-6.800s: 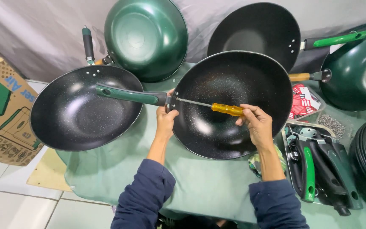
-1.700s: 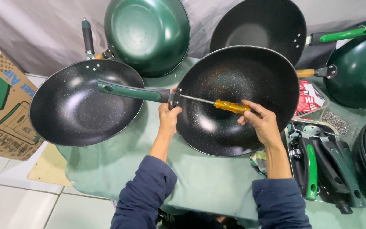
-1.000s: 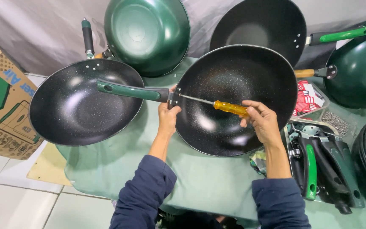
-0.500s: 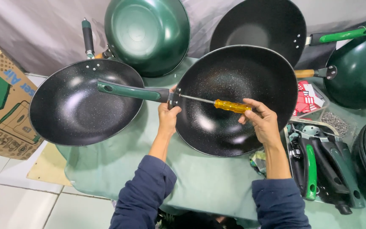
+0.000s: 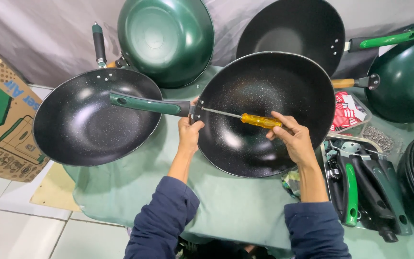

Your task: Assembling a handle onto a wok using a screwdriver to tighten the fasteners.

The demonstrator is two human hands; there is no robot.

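Far left of the grip we logged a cardboard box (image 5: 3, 115), then a finished black wok (image 5: 94, 117) lying open side up, its own handle pointing up and away. Across it ran the green handle (image 5: 144, 104) of the wok being worked on. Our left hand (image 5: 190, 134) was clamped on the joint where that handle met the rim of the centre wok (image 5: 269, 112), fingers closed around the bracket. Just right of that grip, the screwdriver (image 5: 245, 118) lay across the bowl, tip at the bracket; our right hand (image 5: 291, 139) was closed on its yellow grip. Handle looked seated, so we judged fastening was under way, not finished; we could not tell how tight. Right of the hands, 1 tray of loose handles (image 5: 360, 192) waited, unfitted.
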